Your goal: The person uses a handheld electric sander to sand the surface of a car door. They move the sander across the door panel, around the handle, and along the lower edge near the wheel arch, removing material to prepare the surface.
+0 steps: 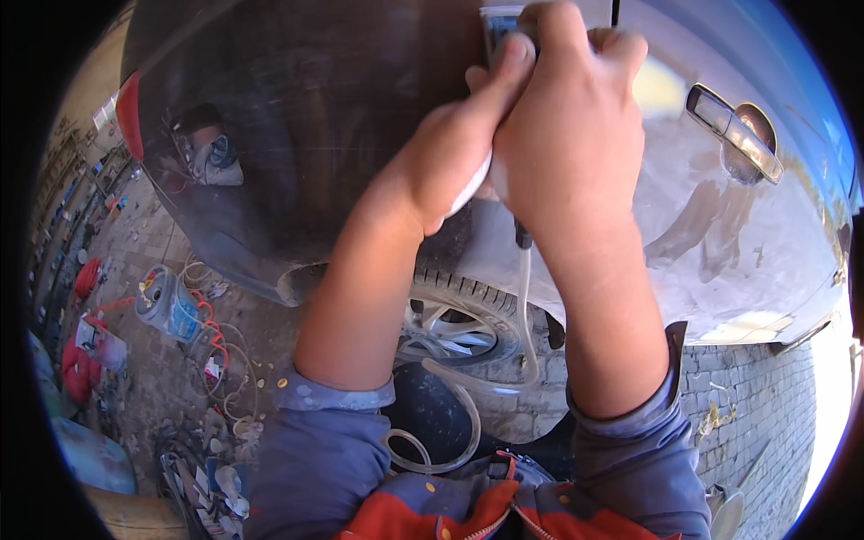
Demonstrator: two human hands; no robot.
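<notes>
Both hands are together at the top of the view, against the car's side panel. My right hand closes over a hand-held tool that looks like an air sander. Only its blue and pale front end shows well between the fingers. My left hand presses in from the left side, thumb up, gripping the same sander; a white edge shows under its palm. Out of the tool's lower end, by my right wrist, a clear hose hangs from a black fitting and curls down past the wheel.
A chrome door handle sits to the right on the dusty, pale door. Below my hands is the car wheel. On the left, a bluish container, orange coiled hose and scattered litter lie on the paved ground.
</notes>
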